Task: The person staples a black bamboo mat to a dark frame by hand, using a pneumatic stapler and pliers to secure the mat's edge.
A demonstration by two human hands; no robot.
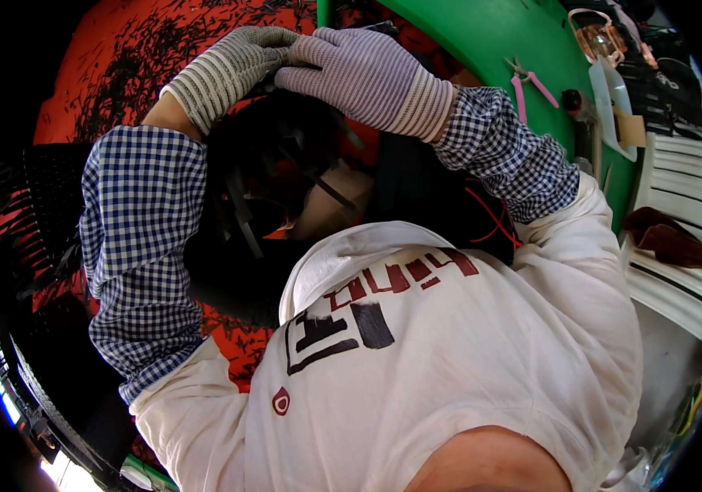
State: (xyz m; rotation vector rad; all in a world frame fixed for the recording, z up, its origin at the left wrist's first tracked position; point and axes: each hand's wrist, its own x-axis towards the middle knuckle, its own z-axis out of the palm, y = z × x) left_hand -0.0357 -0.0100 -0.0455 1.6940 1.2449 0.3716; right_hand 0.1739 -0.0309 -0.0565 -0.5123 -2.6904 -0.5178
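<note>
My left hand (228, 72) and my right hand (367, 75), both in striped knit gloves, meet at the fingertips in the upper middle of the head view. The fingers of each are bent inward over a dark piece that is mostly hidden, so its kind does not show. Below them, loose black strips (240, 197) hang or drop in front of a dark area, some smeared by motion. Black scraps (137, 70) lie scattered over the red surface (64, 98) beside my left hand. Blue-and-white checked sleeves cover both forearms.
A green table (457, 29) curves along the right. On it lie pink-handled cutters (530, 88), a dark-handled tool (580, 111) and a white tray (613, 107). A copper-coloured object (599, 39) sits at the far right, near black packages (679, 94). White slats (687, 168) carry a brown piece (667, 238).
</note>
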